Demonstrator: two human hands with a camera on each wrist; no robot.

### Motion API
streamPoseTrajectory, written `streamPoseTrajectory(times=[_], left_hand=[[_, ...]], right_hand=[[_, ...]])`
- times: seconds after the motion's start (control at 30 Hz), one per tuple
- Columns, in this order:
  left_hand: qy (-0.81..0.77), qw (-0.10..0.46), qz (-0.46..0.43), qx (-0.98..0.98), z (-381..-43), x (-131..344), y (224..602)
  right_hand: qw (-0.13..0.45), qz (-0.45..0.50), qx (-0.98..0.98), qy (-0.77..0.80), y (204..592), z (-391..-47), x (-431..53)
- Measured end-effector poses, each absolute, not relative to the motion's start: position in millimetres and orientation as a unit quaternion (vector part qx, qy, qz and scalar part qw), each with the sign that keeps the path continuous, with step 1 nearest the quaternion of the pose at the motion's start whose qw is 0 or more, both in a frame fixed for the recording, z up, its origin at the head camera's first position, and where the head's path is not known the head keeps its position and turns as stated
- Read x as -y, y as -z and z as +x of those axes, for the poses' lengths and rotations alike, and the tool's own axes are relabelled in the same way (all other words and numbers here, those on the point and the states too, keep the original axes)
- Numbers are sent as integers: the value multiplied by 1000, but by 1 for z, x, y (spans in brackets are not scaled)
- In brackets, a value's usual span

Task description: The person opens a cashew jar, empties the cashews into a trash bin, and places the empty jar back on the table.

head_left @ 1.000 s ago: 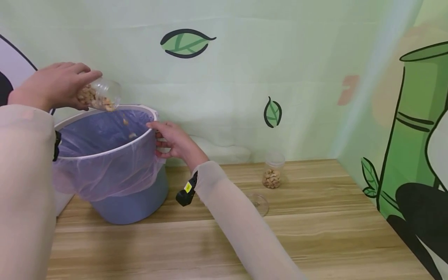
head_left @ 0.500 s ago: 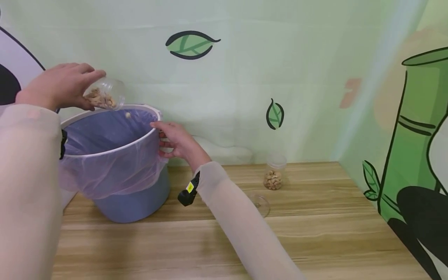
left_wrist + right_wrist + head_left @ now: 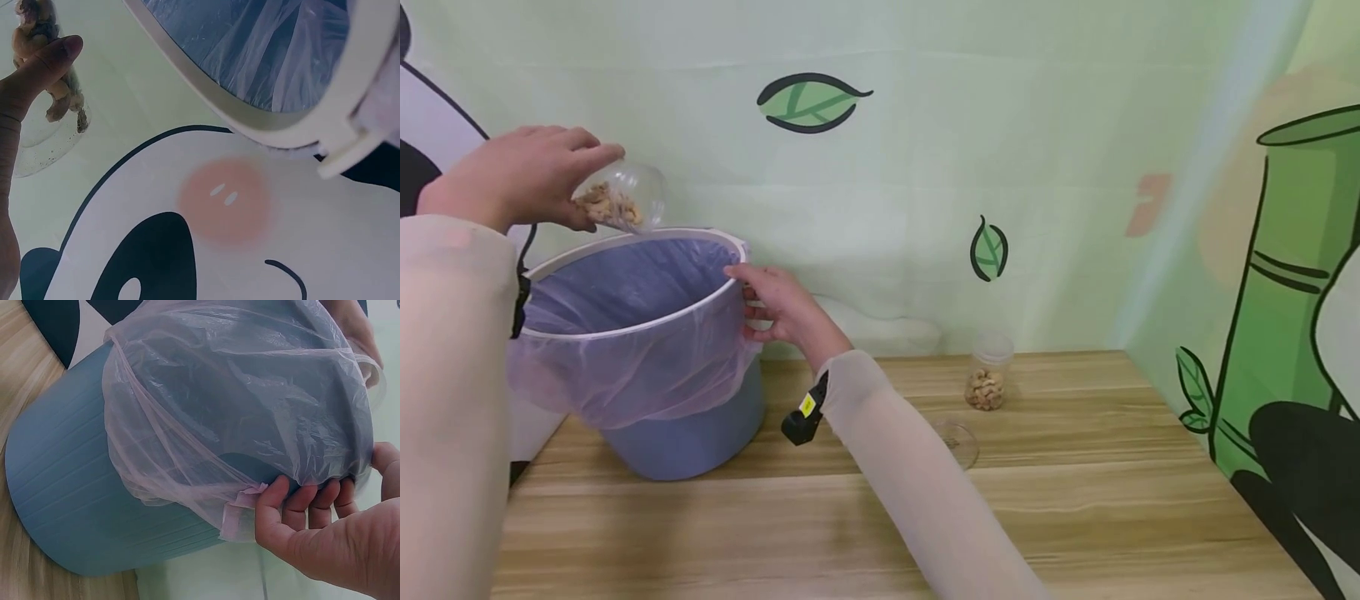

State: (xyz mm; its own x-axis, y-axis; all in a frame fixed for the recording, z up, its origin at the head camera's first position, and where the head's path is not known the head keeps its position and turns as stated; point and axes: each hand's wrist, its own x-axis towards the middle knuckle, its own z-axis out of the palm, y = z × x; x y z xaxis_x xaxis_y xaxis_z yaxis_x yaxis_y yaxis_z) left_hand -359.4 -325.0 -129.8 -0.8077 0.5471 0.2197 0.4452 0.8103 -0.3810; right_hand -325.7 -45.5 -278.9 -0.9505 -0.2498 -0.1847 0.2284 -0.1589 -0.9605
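Observation:
My left hand (image 3: 527,179) grips a clear jar (image 3: 643,187) tipped on its side above the far rim of a blue trash bin (image 3: 677,446). Cashews (image 3: 613,207) lie along the jar's lower side; in the left wrist view the thumb presses over cashews (image 3: 57,103) seen through the wall. A thin pink bag (image 3: 670,371) lines the bin and folds down over its outside. With thumb at the white rim (image 3: 625,327) and fingers curled against the bag outside, my right hand (image 3: 782,308) holds the bin's right side. The bin's floor is hidden.
Further right on the wooden table (image 3: 1075,517) stands a second clear jar (image 3: 988,375), lidded and partly filled with cashews. A clear round lid (image 3: 958,446) lies nearer, partly behind the right sleeve. A printed cloth backdrop (image 3: 880,208) rises right behind the table.
Cashews were dropping from the jar into the bin in both earlier frames; none is in the air now. Fewer are left in the jar. The right hand has kept its hold.

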Motion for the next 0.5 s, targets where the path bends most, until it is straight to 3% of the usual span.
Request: streamPoseTrajectory(times=[0.5], left_hand=[[-172,155,-278,932,-365,321,128]], right_hand=[[150,0,-627,765,277,-325,45]])
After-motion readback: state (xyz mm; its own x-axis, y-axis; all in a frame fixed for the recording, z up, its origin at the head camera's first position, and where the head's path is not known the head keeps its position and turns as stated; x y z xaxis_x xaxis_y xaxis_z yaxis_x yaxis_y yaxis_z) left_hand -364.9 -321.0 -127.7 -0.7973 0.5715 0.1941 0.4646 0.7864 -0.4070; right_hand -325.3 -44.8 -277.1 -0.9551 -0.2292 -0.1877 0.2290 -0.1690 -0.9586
